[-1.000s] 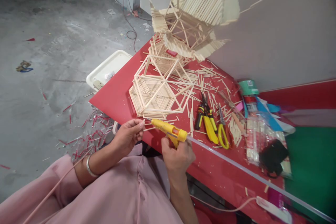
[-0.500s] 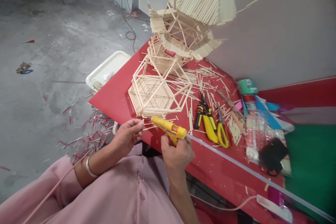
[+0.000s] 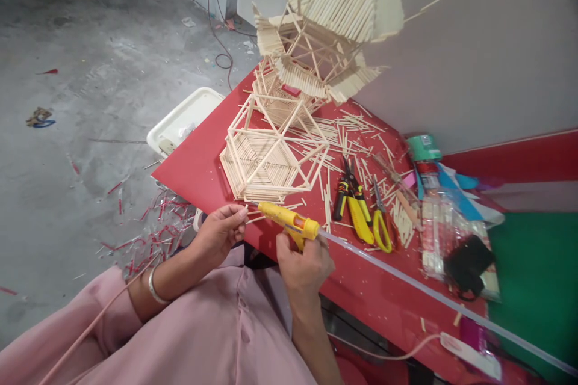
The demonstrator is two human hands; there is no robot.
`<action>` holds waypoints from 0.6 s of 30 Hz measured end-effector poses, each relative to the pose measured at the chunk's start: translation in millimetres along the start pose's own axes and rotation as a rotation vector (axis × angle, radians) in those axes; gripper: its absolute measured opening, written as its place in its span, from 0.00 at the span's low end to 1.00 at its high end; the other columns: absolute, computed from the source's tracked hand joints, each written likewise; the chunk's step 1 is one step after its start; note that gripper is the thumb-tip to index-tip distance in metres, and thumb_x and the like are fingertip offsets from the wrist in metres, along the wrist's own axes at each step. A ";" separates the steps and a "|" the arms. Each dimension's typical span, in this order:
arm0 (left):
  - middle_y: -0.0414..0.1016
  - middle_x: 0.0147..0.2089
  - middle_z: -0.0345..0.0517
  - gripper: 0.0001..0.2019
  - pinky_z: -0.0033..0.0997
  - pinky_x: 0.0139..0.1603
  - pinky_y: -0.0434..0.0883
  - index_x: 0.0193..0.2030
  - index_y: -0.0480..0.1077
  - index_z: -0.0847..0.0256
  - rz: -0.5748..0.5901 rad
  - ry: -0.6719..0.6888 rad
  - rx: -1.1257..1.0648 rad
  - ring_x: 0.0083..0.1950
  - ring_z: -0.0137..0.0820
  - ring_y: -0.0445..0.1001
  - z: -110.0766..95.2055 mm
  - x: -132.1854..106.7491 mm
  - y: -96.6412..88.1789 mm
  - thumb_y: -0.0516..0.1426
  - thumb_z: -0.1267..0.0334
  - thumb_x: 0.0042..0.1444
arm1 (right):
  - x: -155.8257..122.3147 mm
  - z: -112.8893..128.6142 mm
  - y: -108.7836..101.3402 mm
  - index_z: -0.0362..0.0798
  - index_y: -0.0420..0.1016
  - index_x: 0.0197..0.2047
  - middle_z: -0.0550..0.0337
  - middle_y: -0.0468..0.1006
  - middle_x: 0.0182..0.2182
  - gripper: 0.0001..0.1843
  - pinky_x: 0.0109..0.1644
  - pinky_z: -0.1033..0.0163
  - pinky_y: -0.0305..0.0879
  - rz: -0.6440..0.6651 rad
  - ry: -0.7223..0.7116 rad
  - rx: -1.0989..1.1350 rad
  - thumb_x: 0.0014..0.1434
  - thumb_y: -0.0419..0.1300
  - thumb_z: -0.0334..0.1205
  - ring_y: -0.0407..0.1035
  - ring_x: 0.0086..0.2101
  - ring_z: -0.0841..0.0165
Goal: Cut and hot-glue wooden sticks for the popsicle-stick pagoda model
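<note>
My right hand (image 3: 304,261) is wrapped round the handle of a yellow glue gun (image 3: 286,219), and a long clear glue stick (image 3: 406,280) trails from its back end. The gun's nozzle points left, close to my left fingertips. In a pinch, my left hand (image 3: 226,225) holds a thin wooden stick, whose small end shows at the fingertips; most of it is hidden. Just beyond both hands stands an open frame of wooden sticks (image 3: 275,150) with a woven-looking hexagonal base. Behind it rises a larger stick structure with a slatted roof (image 3: 347,0).
Loose sticks (image 3: 352,132) lie scattered over the red table (image 3: 189,171). Pliers (image 3: 350,186), a yellow cutter (image 3: 361,222) and scissors (image 3: 383,225) are right of the frame. Plastic packs (image 3: 440,234) and a black item (image 3: 469,261) lie farther right. A white tray (image 3: 180,111) sits beyond the left edge.
Both hands stay nearly in place, with the glue gun's nozzle still beside my left fingertips. The whole view has shifted very slightly.
</note>
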State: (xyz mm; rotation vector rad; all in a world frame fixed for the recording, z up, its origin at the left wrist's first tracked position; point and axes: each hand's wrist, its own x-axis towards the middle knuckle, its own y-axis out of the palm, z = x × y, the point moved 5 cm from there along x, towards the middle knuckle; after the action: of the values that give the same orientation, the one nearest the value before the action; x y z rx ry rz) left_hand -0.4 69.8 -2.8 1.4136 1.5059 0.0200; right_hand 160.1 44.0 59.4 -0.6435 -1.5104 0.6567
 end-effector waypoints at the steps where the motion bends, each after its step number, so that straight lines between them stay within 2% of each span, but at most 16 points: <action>1: 0.67 0.21 0.35 0.17 0.17 0.22 0.61 0.28 0.71 0.65 -0.001 0.000 0.001 0.21 0.18 0.62 0.0 -0.4 0.2 0.72 0.59 0.39 | -0.6 -1.4 0.7 0.47 0.70 0.31 0.55 0.77 0.24 0.07 0.29 0.63 0.67 0.007 0.018 0.006 0.55 0.61 0.42 0.72 0.24 0.64; 6: 0.65 0.20 0.35 0.18 0.17 0.22 0.60 0.28 0.70 0.65 -0.004 -0.002 0.014 0.21 0.19 0.62 0.4 -2.7 0.7 0.72 0.58 0.39 | -7.9 -22.0 -1.2 0.51 0.66 0.27 0.60 0.71 0.20 0.15 0.31 0.61 0.66 0.121 0.216 0.149 0.56 0.62 0.51 0.68 0.24 0.64; 12: 0.64 0.20 0.34 0.19 0.18 0.23 0.59 0.26 0.67 0.64 0.039 0.004 0.066 0.20 0.18 0.60 1.7 -4.1 6.8 0.71 0.55 0.42 | -47.9 -77.0 -3.6 0.52 0.62 0.26 0.64 0.68 0.20 0.20 0.29 0.63 0.60 0.388 0.605 0.215 0.54 0.59 0.59 0.62 0.22 0.68; 14: 0.64 0.20 0.34 0.19 0.18 0.23 0.59 0.25 0.67 0.64 0.042 0.001 0.073 0.20 0.18 0.59 2.4 -4.5 8.8 0.71 0.55 0.42 | -58.0 -89.7 -6.8 0.51 0.65 0.26 0.63 0.69 0.19 0.22 0.28 0.63 0.59 0.434 0.622 0.182 0.55 0.56 0.62 0.62 0.22 0.67; 16: 0.63 0.20 0.34 0.20 0.18 0.22 0.58 0.25 0.66 0.64 0.043 -0.002 0.074 0.20 0.18 0.59 3.0 -4.8 10.1 0.71 0.55 0.42 | -57.6 -93.4 -16.2 0.48 0.72 0.30 0.55 0.73 0.23 0.26 0.30 0.60 0.61 0.417 0.542 0.100 0.54 0.56 0.65 0.67 0.26 0.61; 18: 0.63 0.20 0.34 0.20 0.18 0.22 0.58 0.25 0.67 0.64 0.048 -0.003 0.071 0.21 0.18 0.58 3.6 -4.9 11.0 0.71 0.54 0.42 | -48.3 -87.1 -29.2 0.44 0.78 0.38 0.45 0.77 0.31 0.26 0.33 0.55 0.63 0.376 0.433 0.004 0.55 0.60 0.62 0.70 0.32 0.54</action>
State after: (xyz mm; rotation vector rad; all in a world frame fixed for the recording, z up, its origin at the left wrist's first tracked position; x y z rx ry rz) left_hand 8.9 67.3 5.3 1.5059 1.4823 -0.0067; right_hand 248.8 -9.3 51.0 -1.0097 -0.9933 0.7458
